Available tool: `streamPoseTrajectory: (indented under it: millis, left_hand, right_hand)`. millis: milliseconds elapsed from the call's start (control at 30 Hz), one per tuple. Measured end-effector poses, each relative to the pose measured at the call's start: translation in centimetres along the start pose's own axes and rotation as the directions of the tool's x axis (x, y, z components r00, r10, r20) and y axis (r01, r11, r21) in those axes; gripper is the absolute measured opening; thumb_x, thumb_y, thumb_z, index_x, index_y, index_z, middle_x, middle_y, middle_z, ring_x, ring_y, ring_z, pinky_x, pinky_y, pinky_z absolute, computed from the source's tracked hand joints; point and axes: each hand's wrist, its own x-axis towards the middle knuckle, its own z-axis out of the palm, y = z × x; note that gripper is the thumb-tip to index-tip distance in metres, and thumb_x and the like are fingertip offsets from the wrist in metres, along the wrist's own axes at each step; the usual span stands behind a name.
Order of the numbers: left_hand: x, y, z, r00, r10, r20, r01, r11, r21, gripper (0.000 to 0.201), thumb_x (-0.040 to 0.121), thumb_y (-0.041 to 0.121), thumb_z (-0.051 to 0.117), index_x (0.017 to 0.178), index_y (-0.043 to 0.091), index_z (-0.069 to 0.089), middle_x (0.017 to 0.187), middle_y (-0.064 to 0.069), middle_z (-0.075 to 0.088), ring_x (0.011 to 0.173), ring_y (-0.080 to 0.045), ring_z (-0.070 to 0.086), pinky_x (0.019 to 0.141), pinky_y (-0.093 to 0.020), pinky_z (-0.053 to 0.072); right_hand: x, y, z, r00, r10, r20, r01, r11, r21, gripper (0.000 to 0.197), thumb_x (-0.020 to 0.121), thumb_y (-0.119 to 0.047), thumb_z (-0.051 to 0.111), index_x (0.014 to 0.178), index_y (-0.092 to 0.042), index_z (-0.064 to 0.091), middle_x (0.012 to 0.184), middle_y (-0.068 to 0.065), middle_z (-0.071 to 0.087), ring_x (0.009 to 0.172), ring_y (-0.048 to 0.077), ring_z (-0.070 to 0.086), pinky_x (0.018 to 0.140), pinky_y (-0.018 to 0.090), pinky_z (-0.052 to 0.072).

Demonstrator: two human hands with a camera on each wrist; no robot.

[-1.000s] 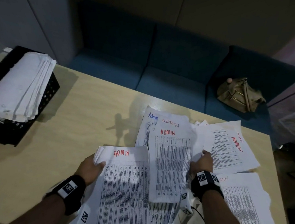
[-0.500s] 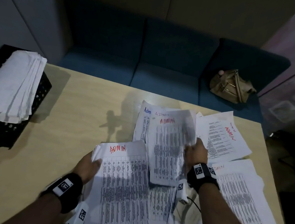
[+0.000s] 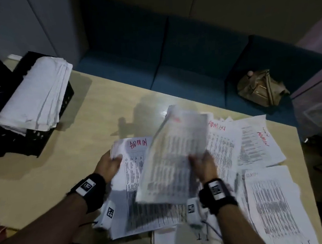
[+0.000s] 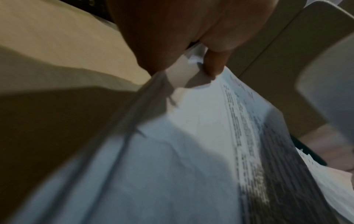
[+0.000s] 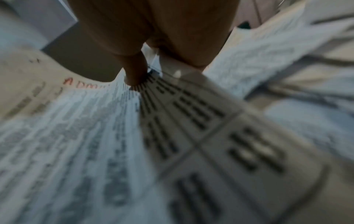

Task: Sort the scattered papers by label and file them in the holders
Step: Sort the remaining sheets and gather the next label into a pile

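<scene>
Right hand (image 3: 202, 162) pinched a blurred sheet (image 3: 171, 160) by its right edge, lifted over the ADMIN stack (image 3: 140, 182); left hand (image 3: 108, 165) gripped that stack's left edge, thumb on top; loose papers (image 3: 259, 144) reached the counter's (image 3: 44, 180) right edge; black holder (image 3: 40, 136) stood far left, bare counter between.
</scene>
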Motion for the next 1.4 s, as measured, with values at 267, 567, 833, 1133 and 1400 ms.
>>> streamPoseTrajectory:
  millis: [267,567,833,1133,1400]
  left_hand:
    - [-0.9,0.0,-0.2,0.986,0.134,0.095,-0.148,0.976,0.161,0.056,0.092,0.019,0.061,0.143,0.017,0.04,0.14,-0.005,0.051,0.128,-0.025,0.048,0.107,-0.035,0.036]
    - [-0.6,-0.4,-1.4,0.963,0.126,0.239,-0.14,0.989,0.042,0.062,0.085,-0.002,0.063,0.138,0.024,0.042,0.119,0.002,0.06,0.115,-0.019,0.056,0.103,-0.036,0.041]
    - [0.8,-1.1,-1.1,0.919,0.225,0.323,-0.277,0.953,0.123,0.068,0.088,-0.006,0.048,0.121,0.053,0.046,0.134,0.004,0.054,0.067,-0.02,0.052,0.062,-0.03,0.044]
    - [0.8,-2.4,-1.4,0.945,0.206,0.253,-0.267,0.934,0.238,0.056,0.089,-0.006,0.05,0.103,0.048,0.042,0.109,-0.005,0.06,0.058,-0.022,0.055,0.05,-0.031,0.044]
    - [2.5,-1.7,-2.5,0.963,0.234,0.13,-0.265,0.908,0.326,0.055,0.087,-0.013,0.036,0.108,0.037,0.038,0.109,-0.008,0.062,0.048,-0.019,0.052,0.039,-0.02,0.037]
  right_hand:
    - [-2.6,0.2,8.1,0.995,0.068,0.074,-0.046,0.964,-0.262,0.059,0.083,-0.017,0.069,0.132,-0.004,0.04,0.122,0.011,0.045,0.112,0.027,0.049,0.091,0.029,0.049]
    - [1.3,-4.0,8.0,0.966,-0.199,0.168,0.237,0.936,-0.259,0.062,0.083,-0.029,0.068,0.138,-0.023,0.039,0.145,0.012,0.022,0.131,0.035,0.037,0.111,0.045,0.035]
    - [0.6,-2.9,7.6,0.92,-0.172,0.351,0.276,0.922,-0.273,0.046,0.092,-0.034,0.057,0.134,-0.017,0.048,0.139,0.007,0.04,0.126,0.024,0.044,0.109,0.04,0.037]
    - [5.4,4.5,-2.7,0.913,0.327,-0.245,-0.406,0.783,-0.471,0.079,0.085,-0.032,0.066,0.147,-0.014,0.02,0.158,0.017,0.003,0.141,0.039,0.02,0.111,0.055,0.025]
    - [7.0,5.6,-3.1,0.874,0.365,-0.32,-0.477,0.765,-0.432,0.113,0.067,-0.042,0.082,0.147,-0.009,0.01,0.149,0.024,0.027,0.136,0.041,0.028,0.107,0.054,0.029]
